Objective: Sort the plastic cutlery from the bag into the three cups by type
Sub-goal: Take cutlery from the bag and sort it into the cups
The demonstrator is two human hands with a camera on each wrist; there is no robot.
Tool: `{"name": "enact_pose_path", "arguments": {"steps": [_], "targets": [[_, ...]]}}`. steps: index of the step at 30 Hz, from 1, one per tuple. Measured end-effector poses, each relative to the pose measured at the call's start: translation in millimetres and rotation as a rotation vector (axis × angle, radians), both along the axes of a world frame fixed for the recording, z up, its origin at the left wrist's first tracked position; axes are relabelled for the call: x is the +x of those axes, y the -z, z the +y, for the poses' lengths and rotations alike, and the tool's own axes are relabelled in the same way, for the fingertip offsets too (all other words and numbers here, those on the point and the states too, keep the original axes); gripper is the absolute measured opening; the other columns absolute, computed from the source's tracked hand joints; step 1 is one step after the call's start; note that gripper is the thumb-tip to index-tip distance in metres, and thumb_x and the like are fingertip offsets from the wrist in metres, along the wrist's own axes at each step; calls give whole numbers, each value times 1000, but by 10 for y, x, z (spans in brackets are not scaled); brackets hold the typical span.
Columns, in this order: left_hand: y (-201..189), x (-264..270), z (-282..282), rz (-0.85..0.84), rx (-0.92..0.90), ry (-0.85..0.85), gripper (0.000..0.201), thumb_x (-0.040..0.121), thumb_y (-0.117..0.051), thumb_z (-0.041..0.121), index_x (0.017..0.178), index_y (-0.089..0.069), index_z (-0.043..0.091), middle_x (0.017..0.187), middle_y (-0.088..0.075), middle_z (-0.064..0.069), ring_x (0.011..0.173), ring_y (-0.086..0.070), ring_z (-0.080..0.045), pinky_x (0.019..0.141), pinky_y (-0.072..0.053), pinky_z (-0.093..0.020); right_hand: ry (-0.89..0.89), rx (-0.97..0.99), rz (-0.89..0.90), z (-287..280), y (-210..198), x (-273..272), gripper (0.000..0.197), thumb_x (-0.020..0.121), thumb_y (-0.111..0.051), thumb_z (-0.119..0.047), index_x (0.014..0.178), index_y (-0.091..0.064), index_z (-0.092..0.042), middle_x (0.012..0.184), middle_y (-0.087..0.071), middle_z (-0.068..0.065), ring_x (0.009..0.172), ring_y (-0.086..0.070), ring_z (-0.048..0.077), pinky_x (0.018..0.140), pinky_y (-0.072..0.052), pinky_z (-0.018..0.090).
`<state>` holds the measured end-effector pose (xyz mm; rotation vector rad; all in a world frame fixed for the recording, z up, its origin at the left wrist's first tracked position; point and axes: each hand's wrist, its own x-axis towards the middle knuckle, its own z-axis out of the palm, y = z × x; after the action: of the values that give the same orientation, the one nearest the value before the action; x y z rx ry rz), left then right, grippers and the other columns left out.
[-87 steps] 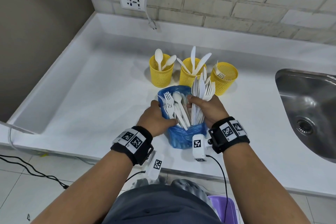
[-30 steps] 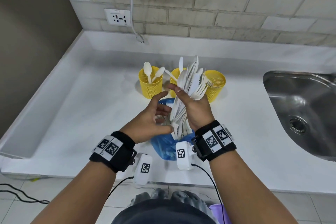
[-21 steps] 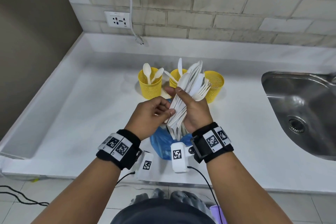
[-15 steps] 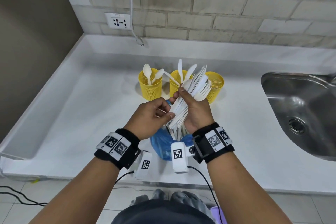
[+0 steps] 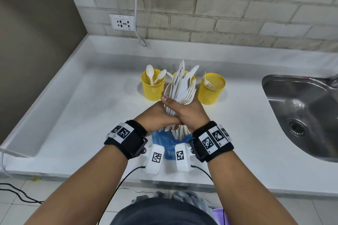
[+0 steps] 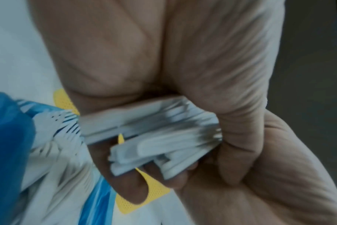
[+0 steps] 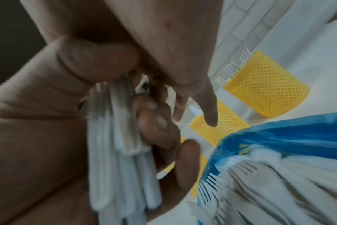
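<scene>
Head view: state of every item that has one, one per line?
cutlery bundle: upright, lifted above the bag, in both hands' grip
right hand: holds bundle
left hand: holds bundle's lower end
blue bag: open, cutlery inside
left cup: two spoons
middle cup: knives
right cup: forks

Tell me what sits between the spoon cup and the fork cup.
In the head view, a third yellow mesh cup holding knives stands between the left cup and right cup, mostly hidden behind the bundle of white plastic cutlery.

Three yellow cups (image 5: 211, 88) stand just beyond the bag (image 5: 169, 142); bench (image 5: 76, 115) lies open leftward; sink (image 5: 301, 115) bounds the right.
</scene>
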<state>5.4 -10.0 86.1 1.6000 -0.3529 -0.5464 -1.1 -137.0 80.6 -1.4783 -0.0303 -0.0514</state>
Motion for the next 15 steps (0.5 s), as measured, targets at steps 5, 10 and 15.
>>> {"name": "enact_pose_path", "arguments": {"steps": [5,10,15], "targets": [[27,-10,-42,27,-124,-20,36,87,-67,-11,119,-68,3,108,-67,-35,93,-67,-50,84,-59,-54,-123,-48,47,-85,-8,14,47,72,-87,-35,113,-72,-17,112,-76,12,111,-71,32,102,-52,60],[3,38,-2,81,-63,-109,19,89,-72,-4,107,-69,-8,76,-70,-22,65,-70,-28,69,-63,-36,-129,65,14,-244,-230,49,47,85,-79,-24,127,-63,-8,109,-75,8,94,-74,18,75,-60,34],[-71,39,55,-60,123,-39,7,87,-78,9,93,-74,11,81,-77,-4,78,-72,-17,86,-57,-30,65,-414,-289,-367,-687,175,57,94,-60,-44,145,-52,-20,144,-59,-3,131,-56,10,108,-48,34]]}}
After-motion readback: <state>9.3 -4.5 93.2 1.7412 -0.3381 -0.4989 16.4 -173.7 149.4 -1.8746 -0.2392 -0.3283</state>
